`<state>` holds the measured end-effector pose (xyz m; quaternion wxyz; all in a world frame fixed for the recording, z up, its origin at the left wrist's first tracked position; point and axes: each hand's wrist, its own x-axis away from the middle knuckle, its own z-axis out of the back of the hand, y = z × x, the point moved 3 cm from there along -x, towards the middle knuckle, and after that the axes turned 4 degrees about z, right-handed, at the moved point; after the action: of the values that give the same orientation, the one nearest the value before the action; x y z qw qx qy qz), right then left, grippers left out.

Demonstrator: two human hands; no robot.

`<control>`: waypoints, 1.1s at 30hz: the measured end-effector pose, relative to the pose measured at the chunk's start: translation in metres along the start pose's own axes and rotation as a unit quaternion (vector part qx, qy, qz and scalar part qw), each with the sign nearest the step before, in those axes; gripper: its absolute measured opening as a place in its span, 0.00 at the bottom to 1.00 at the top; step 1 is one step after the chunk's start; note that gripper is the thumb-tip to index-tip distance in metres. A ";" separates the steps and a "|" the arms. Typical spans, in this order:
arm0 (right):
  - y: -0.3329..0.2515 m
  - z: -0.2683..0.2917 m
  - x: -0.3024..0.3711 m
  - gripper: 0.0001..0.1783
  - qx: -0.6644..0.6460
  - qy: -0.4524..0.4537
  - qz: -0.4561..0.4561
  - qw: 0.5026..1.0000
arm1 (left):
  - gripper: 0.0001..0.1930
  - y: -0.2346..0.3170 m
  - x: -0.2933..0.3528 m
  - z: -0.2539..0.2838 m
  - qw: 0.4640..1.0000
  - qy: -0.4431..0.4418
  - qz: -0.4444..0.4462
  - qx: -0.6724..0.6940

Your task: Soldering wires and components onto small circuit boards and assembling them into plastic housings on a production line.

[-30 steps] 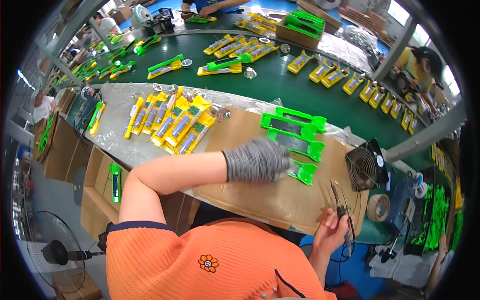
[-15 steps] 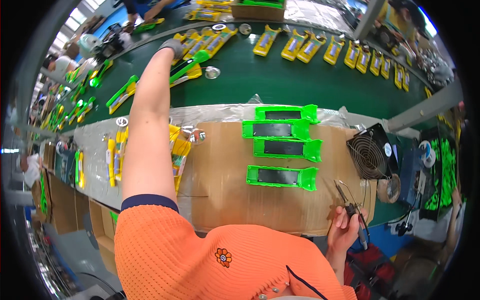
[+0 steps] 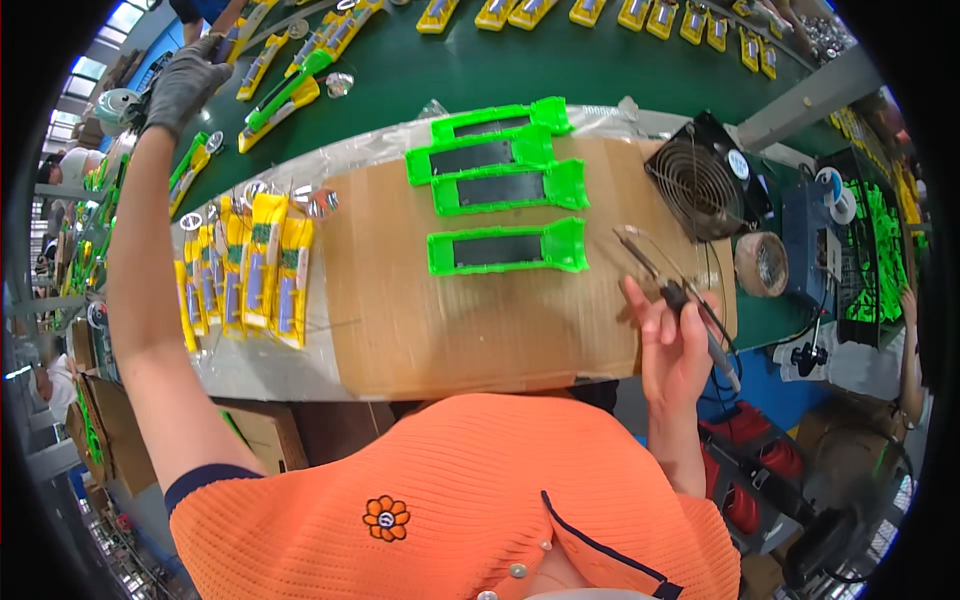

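On the brown cardboard sheet (image 3: 470, 335) lie 4 bright green plastic casings (image 3: 562, 246), each with a flat black rectangular panel (image 3: 480, 251) in its recess; the far 3 crowd together and the nearest lies slightly apart. Fitting of the panels looks done on all 4, though whether any joint is soldered cannot be told.

Left of the sheet, a cluster of yellow plastic casings (image 3: 262, 262) holds lilac cylinders, with thin wires trailing out and shiny round reflectors (image 3: 323, 203) at the far ends. These remain unjoined to the 4 green pieces, so pairing the halves seems undone here. On the dark green belt (image 3: 420, 75), at least 1 long green casing (image 3: 285, 90) already rests along a yellow 1.

The left hand (image 3: 186, 85), in a grey knitted glove, reaches far over the belt to a yellow casing with a lilac cylinder (image 3: 247, 24). Its fingers are partly bent; whether they grip it cannot be told.

The bare right hand (image 3: 672, 335) holds a soldering iron with a black grip (image 3: 674, 295) between curled fingers and thumb, 1 finger stretched out. The iron's tip touches no casing, so no soldering is under way.
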<state>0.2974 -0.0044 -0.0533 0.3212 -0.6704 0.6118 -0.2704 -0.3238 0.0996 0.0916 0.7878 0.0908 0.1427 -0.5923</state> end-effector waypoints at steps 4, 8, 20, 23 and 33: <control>0.007 -0.008 -0.009 0.04 -0.038 -0.015 -0.007 0.999 | 0.26 0.096 0.145 0.054 0.939 -0.089 -0.088 0.319; 0.022 -0.015 -0.020 0.04 -0.046 -0.007 -0.015 0.999 | 0.29 0.202 0.269 0.055 0.945 -0.097 -0.235 0.204; -0.003 -0.024 0.016 0.04 0.019 -0.104 0.040 0.994 | 0.20 0.264 0.312 0.019 0.969 -0.166 -0.105 0.151; -0.010 -0.030 0.036 0.12 0.081 -0.166 0.014 0.983 | 0.16 0.269 0.305 0.008 0.975 -0.111 -0.083 0.177; 0.024 -0.040 0.030 0.11 0.140 -0.180 -0.122 0.966 | 0.08 0.259 0.300 -0.003 0.887 -0.162 -0.086 0.425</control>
<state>0.2549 -0.0390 -0.0469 0.4807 -0.7262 0.4135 -0.2656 0.0015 -0.0988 -0.0173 0.6324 0.3066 -0.2449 -0.6679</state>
